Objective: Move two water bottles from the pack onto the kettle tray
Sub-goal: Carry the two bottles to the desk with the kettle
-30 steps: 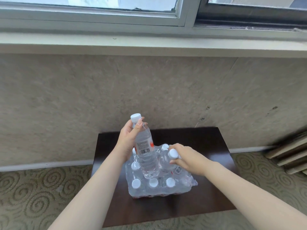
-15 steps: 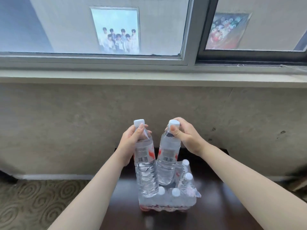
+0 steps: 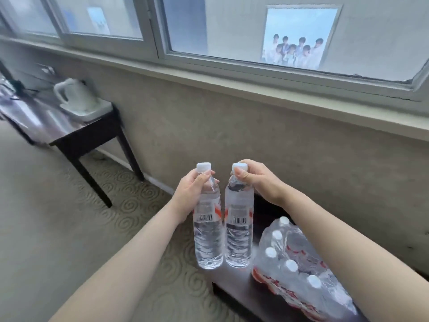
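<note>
- The left hand (image 3: 192, 194) was clenched around the neck and shoulder of the left bottle (image 3: 207, 231), just under its white cap, in the centre of the frame.
- The right hand (image 3: 257, 180) gripped the right bottle (image 3: 239, 228) at its cap and neck, fingers curled over the top.
- Both bottles hung upright in the air, side by side and nearly touching, their barcode labels facing the camera; whether they actually touched could not be told.
- Their bases hung above the left edge of a dark low table (image 3: 234, 287) in the lower right of the frame, with patterned carpet (image 3: 69, 228) showing beneath the left bottle.
- The pack (image 3: 299, 268) of remaining bottles lay on that table at lower right, wrapped in clear plastic with red print, several white caps showing.
- The kettle tray (image 3: 92, 112) sat in the upper left of the frame, on a dark side table (image 3: 88, 133) against the wall, well apart from the bottles.
- A white kettle (image 3: 74, 96) stood on the tray; that area was blurred.
- A window (image 3: 232, 31) ran across the top of the frame, above a beige wall (image 3: 232, 135), with a poster of a group of people visible through the glass at upper right.
</note>
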A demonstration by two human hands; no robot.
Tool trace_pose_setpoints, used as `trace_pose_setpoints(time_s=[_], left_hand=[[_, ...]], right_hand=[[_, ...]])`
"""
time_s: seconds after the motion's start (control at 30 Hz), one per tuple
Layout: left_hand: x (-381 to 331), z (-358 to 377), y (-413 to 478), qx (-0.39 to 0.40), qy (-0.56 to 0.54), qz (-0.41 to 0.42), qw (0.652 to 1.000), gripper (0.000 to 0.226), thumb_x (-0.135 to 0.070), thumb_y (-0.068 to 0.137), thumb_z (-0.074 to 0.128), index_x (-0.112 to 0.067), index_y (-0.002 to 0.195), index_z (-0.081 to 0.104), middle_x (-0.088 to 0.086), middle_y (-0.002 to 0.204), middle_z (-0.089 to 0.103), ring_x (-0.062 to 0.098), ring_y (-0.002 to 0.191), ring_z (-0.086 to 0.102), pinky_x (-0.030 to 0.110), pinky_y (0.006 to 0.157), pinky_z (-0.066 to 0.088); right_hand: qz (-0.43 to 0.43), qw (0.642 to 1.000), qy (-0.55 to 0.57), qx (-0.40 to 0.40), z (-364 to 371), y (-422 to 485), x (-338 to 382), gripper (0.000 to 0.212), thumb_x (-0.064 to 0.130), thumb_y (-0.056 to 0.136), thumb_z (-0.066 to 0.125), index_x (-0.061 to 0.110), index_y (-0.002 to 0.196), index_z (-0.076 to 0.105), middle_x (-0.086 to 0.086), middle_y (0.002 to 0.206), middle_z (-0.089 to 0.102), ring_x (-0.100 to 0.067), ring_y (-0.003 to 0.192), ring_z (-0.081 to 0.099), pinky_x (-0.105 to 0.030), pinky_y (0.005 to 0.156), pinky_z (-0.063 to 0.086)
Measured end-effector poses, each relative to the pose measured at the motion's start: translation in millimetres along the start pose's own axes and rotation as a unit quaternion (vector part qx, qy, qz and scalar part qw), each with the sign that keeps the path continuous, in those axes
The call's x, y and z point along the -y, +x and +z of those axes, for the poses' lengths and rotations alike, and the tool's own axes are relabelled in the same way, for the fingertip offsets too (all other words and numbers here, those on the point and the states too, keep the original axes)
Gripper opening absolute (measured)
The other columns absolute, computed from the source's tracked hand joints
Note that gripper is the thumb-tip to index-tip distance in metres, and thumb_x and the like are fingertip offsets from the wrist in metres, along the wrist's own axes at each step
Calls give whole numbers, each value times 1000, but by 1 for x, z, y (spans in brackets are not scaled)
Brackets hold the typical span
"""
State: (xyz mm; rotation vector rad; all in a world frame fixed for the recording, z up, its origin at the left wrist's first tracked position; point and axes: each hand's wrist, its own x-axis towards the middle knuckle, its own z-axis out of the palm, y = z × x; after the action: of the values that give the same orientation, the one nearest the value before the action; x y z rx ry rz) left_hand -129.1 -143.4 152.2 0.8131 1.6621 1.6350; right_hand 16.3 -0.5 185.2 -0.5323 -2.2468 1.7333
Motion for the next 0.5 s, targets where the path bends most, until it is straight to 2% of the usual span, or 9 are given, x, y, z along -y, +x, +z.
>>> trace_pose_setpoints(time_s=[0.1, 0.13, 0.23, 0.37, 0.5], left_hand=[[2, -48, -16, -76, 7, 0, 997, 17, -27, 96, 49, -19, 93, 64, -2, 80, 75, 10, 70, 69, 22, 65, 56], [2, -63, -21, -100, 7, 0, 995, 17, -26, 96, 49, -19, 93, 64, -1, 82, 74, 11, 71, 68, 23, 66, 56], [-2, -108, -34, -155, 10, 3, 988, 17, -25, 97, 48, -18, 93, 63, 5, 86, 72, 13, 71, 68, 23, 63, 55], [-6, -172, -43, -210, 23, 15, 977, 18, -26, 96, 47, -19, 93, 63, 3, 84, 72, 10, 68, 69, 19, 61, 53], [-6, -238, -39, -251, 28, 21, 967, 18, -30, 94, 49, -21, 89, 64, -1, 79, 74, 9, 68, 69, 23, 64, 52]], right_hand=[[-10, 999, 7, 48, 39, 34, 10, 16, 19, 99, 48, 3, 99, 52, -10, 90, 56, -14, 75, 56, -19, 67, 47], [-13, 998, 16, 65, 53, 44, 15, 16, 18, 99, 48, 3, 100, 51, -12, 91, 56, -17, 77, 56, -21, 69, 47], [-19, 993, 28, 113, 96, 75, 27, 16, 17, 100, 47, 3, 102, 51, -17, 94, 56, -25, 87, 55, -36, 79, 44], [-26, 986, 25, 164, 155, 117, 46, 17, 19, 100, 47, 3, 96, 51, -16, 92, 56, -25, 85, 54, -33, 72, 44], [-31, 983, 5, 183, 212, 164, 63, 14, 17, 100, 47, 9, 90, 54, -14, 92, 56, -24, 86, 53, -38, 80, 42]])
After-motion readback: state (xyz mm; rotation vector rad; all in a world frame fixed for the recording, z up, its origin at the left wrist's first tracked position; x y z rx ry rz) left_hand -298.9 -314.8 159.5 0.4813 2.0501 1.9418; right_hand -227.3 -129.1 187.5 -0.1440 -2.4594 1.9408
